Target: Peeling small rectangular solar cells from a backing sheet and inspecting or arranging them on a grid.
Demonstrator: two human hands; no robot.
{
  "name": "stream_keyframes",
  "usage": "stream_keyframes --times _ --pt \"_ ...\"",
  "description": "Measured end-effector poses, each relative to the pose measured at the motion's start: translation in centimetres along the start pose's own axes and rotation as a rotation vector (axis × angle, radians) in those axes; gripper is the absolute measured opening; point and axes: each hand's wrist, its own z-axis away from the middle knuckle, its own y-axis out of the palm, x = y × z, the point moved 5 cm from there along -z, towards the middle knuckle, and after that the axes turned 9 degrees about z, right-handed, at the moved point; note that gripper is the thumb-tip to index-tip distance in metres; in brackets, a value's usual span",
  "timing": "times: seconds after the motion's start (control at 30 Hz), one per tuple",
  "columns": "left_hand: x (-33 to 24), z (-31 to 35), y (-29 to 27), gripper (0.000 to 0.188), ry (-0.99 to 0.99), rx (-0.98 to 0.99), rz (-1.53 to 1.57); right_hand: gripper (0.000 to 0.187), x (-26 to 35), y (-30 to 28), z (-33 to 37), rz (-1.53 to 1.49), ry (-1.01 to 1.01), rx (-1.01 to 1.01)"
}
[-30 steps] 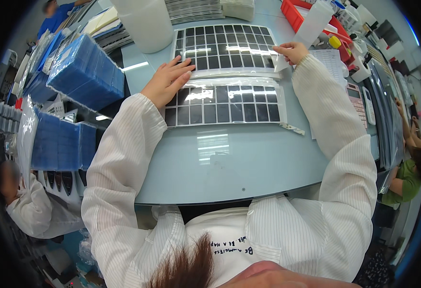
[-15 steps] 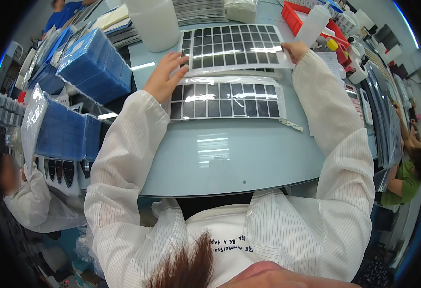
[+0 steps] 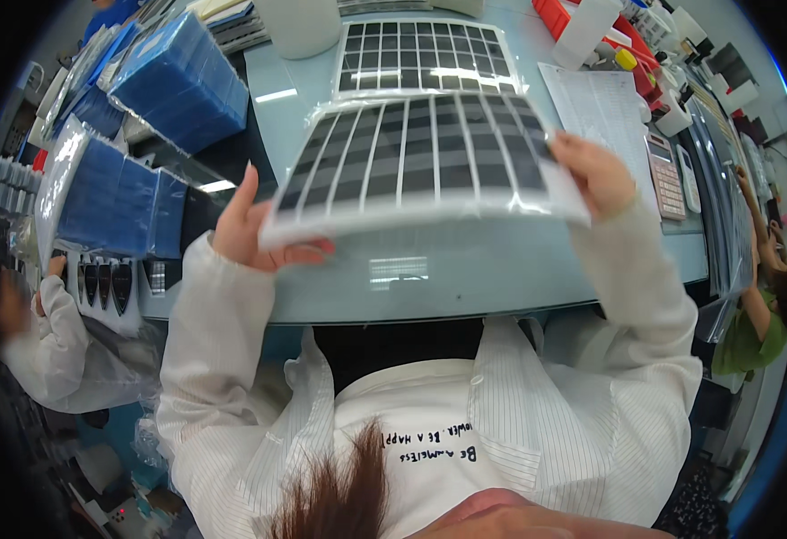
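A sheet of black rectangular labels on a white, glossy backing (image 3: 420,211) is raised off the table, tilted and slightly blurred. My left hand (image 3: 250,232) supports its near left corner, with fingers underneath and the thumb standing up apart from it. On the opposite side, my right hand (image 3: 598,175) pinches the sheet's right edge. Beyond it, a second sheet of black labels (image 3: 425,58) lies flat on the glass-topped table (image 3: 357,287), partly overlapped in view by the raised one.
Blue film-wrapped stacks (image 3: 178,85) stand on the left, and a white plastic container (image 3: 299,27) at the back. To the right are a printed paper (image 3: 595,99), a pink calculator (image 3: 665,180), a clear bottle (image 3: 584,36) and a red basket (image 3: 550,13). Other people work on both sides.
Both hands have come back from the far sheet toward me. The nearer label sheet, flat on the table before, is now lifted between them. The far sheet is released and lies flat.
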Motion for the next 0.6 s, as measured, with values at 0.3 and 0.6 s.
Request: stream_keyframes --times 0.3,0.6 --pt "10.8 7.3 0.6 0.033 -0.011 -0.438 -0.21 0.02 -5.8 -1.1 9.4 0.735 0.192 -0.178" --pt "13.8 7.1 -1.0 0.03 -0.018 -0.513 -0.376 0.031 -3.9 -3.3 3.9 2.175 -0.804 -0.554"
